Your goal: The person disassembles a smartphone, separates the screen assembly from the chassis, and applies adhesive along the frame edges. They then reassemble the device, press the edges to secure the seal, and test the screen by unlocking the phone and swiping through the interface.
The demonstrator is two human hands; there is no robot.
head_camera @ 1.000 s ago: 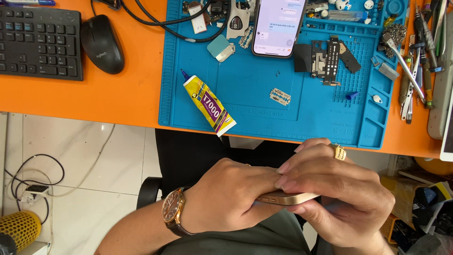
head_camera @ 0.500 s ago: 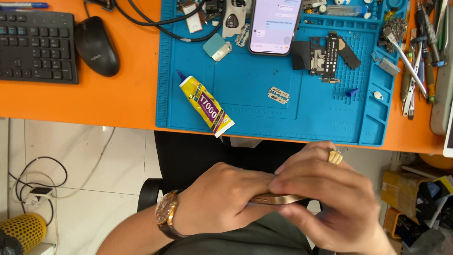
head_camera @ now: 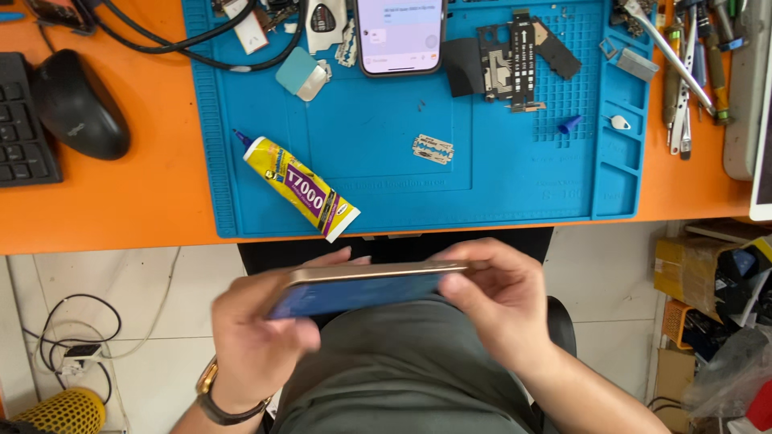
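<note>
Head view: we are holding a gold-edged phone (head_camera: 362, 288) over the lap, below the desk edge, left hand (head_camera: 253, 337) clamped on one end and right hand (head_camera: 498, 309) on the other. We are judging this an inspection of the frame edge; turning it calls for a firm two-ended grip. On the blue mat (head_camera: 482, 177) are lying a glue tube (head_camera: 301, 186), a razor blade (head_camera: 433, 149) and a lit phone (head_camera: 400, 32).

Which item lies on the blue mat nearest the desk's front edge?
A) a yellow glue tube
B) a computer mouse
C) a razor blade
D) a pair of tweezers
A: the yellow glue tube lies slanted on the blue mat, its flat end reaching the mat's front border, closer than the razor blade.
</note>
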